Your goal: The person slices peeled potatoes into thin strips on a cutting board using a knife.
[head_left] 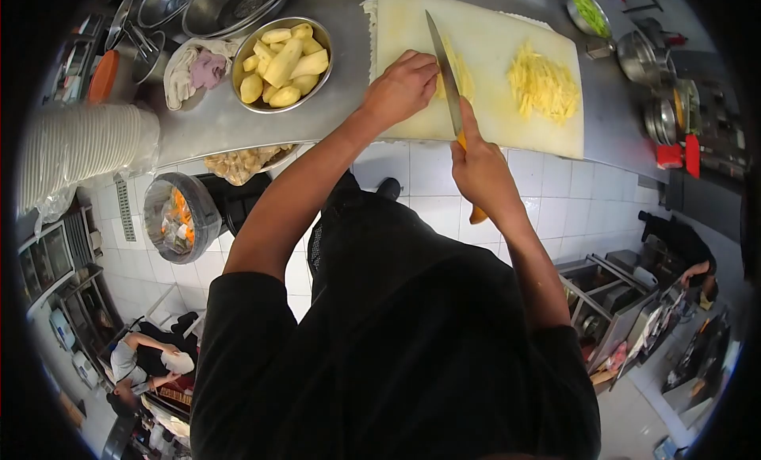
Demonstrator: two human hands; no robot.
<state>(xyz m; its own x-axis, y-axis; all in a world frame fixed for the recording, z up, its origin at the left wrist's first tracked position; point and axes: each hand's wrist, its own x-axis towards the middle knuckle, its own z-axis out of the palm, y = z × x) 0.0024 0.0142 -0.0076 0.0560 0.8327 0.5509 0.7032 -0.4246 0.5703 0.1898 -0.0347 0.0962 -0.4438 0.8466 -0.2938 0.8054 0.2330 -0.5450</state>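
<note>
Commercial kitchen: steel counter, co-workers

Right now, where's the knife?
In the head view, at upper middle, the knife is in the right hand, its blade over the board, just right of the left hand.

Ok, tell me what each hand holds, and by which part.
The right hand grips the knife by its yellow-orange handle. The left hand is curled over the cutting board beside the blade; whether it grips any food cannot be told.
</note>
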